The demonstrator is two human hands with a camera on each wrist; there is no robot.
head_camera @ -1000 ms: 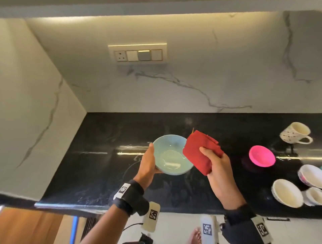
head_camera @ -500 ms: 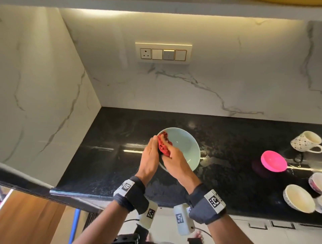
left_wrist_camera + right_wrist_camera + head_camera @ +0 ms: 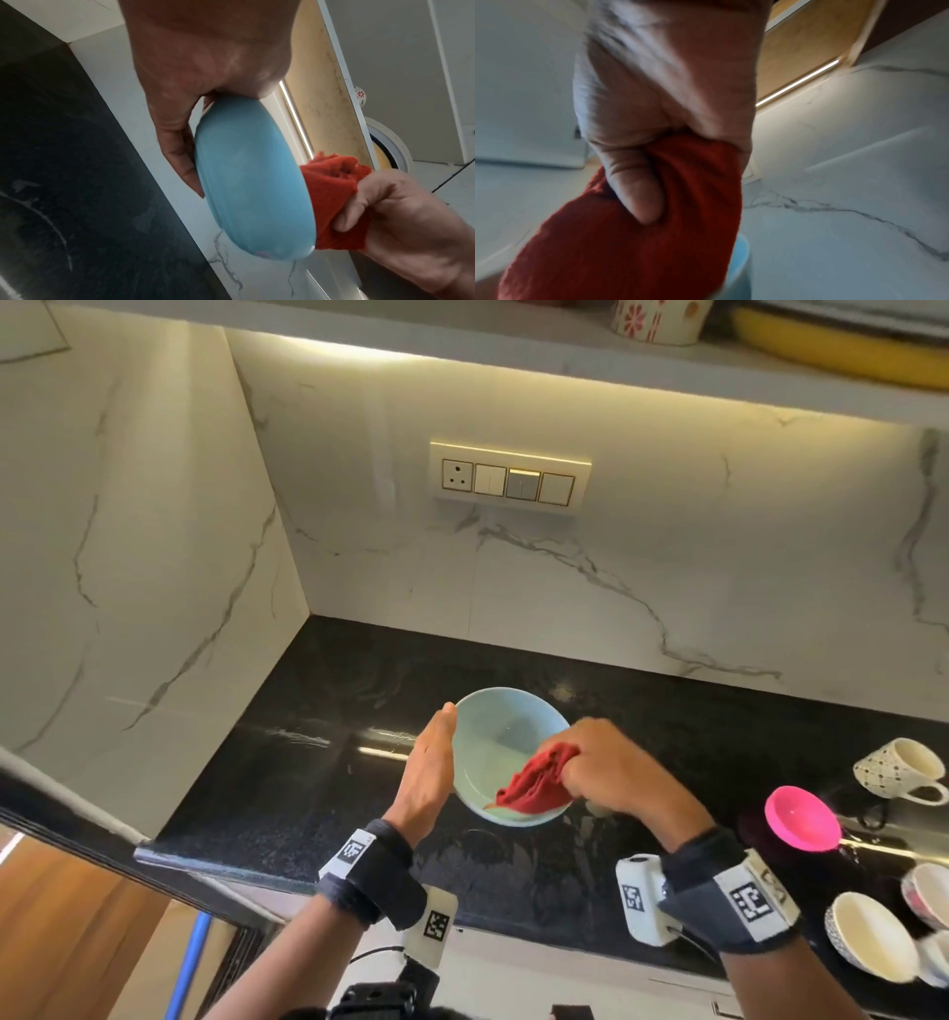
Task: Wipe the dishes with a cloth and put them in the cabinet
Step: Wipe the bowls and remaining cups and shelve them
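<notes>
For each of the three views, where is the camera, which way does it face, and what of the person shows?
Head: looks down at the counter; both forearms, left hand holding the bowl, right hand gripping the cloth.
Left wrist: looks along the palm at the bowl's underside.
Right wrist: looks up past the fist and cloth to the wall.
Shared: bowl and cloth appear in all three.
</notes>
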